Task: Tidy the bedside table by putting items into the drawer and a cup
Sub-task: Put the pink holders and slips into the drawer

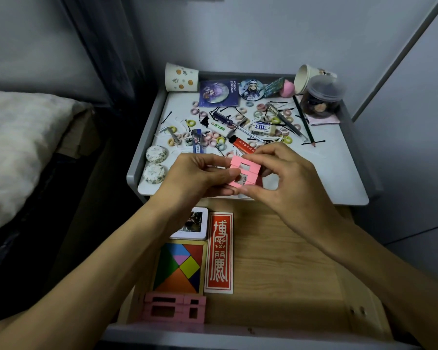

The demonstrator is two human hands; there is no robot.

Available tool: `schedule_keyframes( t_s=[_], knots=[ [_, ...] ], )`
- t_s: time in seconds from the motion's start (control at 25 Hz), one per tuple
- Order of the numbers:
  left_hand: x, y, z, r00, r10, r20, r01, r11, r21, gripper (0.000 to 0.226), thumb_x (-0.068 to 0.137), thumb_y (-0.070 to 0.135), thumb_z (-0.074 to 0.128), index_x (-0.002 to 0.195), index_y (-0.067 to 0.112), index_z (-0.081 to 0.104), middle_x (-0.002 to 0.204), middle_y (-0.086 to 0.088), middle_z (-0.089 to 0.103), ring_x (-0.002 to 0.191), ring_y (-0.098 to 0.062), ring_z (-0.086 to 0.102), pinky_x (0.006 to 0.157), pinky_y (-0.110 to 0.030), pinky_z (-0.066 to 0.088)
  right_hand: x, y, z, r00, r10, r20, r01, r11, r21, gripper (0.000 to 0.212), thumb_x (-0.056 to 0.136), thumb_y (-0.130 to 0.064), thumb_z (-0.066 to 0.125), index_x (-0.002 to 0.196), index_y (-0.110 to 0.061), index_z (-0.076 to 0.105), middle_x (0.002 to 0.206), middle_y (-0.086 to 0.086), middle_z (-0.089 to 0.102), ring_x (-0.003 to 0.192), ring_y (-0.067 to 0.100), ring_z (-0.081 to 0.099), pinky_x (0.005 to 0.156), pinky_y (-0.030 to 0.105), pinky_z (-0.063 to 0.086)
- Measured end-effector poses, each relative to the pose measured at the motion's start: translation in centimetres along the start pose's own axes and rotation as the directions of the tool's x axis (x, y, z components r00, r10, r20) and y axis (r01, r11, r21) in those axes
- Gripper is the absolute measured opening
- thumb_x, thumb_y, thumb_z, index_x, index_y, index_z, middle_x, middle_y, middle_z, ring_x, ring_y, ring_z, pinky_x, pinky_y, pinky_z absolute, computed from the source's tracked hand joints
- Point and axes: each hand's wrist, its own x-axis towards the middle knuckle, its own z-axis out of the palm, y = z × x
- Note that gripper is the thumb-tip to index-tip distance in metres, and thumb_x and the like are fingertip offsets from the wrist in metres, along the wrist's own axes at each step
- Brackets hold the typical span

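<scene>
- The left hand and the right hand meet over the front edge of the worktop, holding between them a small stack of pink blocks (flat pieces with rectangular cut-outs)
- The left fingers are curled against the stack's left side, and the right fingers pinch it from the right, one finger over the far edge and the thumb at the near corner
- The stack is lifted off the worktop and touches only the fingers
- Below the fingers, nearer the person, the drawer stands pulled open
- A white-framed picture tile lies partly under the left wrist, with a coloured tangram puzzle nearer still and a red card with white characters just to the puzzle's right
- A second pink set sits in the drawer's near-left corner, touching the puzzle's frame
- Just beyond the fingers lies an orange lighter, and farther out a blue lead box, an eraser, a screwdriver and a pencil, among scattered pastel hair rings and black hairpins
- Left of the left fingers, two round tins rest by the worktop's left rim
- Far beyond the fingers a paper cup lies on its side at the back-left corner, and another cup lies tipped at the back right, beside a clear lidded jar
</scene>
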Motion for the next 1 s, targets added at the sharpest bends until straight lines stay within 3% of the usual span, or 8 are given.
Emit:
schedule_keyframes(
  t_s=[0.44, 0.72, 0.88, 1.0],
  knots=[
    [0.2, -0.2, -0.3, 1.000, 0.009, -0.015, -0.009, 1.000, -0.002, 0.009, 0.083, 0.002, 0.067, 0.092, 0.002, 0.071, 0.087, -0.018, 0.075, 0.062, -0.018, 0.069, 0.060, -0.019, 0.057, -0.1, 0.5, 0.6, 0.997, -0.073, -0.006, 0.073, 0.996, -0.059, 0.066, 0.072, -0.022, 0.084, 0.132, -0.010, 0.058, 0.115, 0.004, 0.054, 0.104, -0.002, 0.044, 0.080, -0.005, 0.038],
    [0.5, -0.2, -1.0, 1.000, -0.007, 0.018, 0.007, 0.999, 0.044, 0.013, 0.084, 0.003, 0.068, 0.097, 0.002, 0.071, 0.087, -0.017, 0.075, 0.066, -0.020, 0.070, 0.061, -0.020, 0.058, -0.4, 0.4, 0.5, 0.987, -0.160, -0.016, 0.155, 0.973, -0.173, 0.064, 0.073, -0.027, 0.083, 0.129, -0.007, 0.059, 0.113, 0.008, 0.061, 0.103, 0.016, 0.061, 0.076, 0.020, 0.054],
    [0.4, 0.0, -2.2, 0.992, -0.079, 0.098, 0.047, 0.954, 0.295, 0.014, 0.085, 0.006, 0.069, 0.098, 0.000, 0.069, 0.084, -0.015, 0.075, 0.065, -0.020, 0.071, 0.062, -0.021, 0.059, -1.0, 0.3, 1.2, 0.984, -0.165, 0.066, 0.173, 0.975, -0.139, 0.059, 0.073, -0.027, 0.083, 0.124, -0.007, 0.064, 0.105, 0.004, 0.062, 0.092, 0.016, 0.061, 0.074, 0.029, 0.056],
    [-0.3, 0.1, -3.8, 0.980, -0.167, 0.112, 0.082, 0.840, 0.537, 0.018, 0.088, 0.018, 0.069, 0.099, 0.004, 0.070, 0.085, -0.011, 0.076, 0.069, -0.023, 0.073, 0.064, -0.027, 0.061, -2.0, -0.5, 2.7, 0.977, -0.104, 0.184, 0.126, 0.986, -0.110, 0.059, 0.076, -0.033, 0.080, 0.129, -0.013, 0.061, 0.105, -0.002, 0.059, 0.091, 0.010, 0.056, 0.076, 0.029, 0.053]
  ],
)
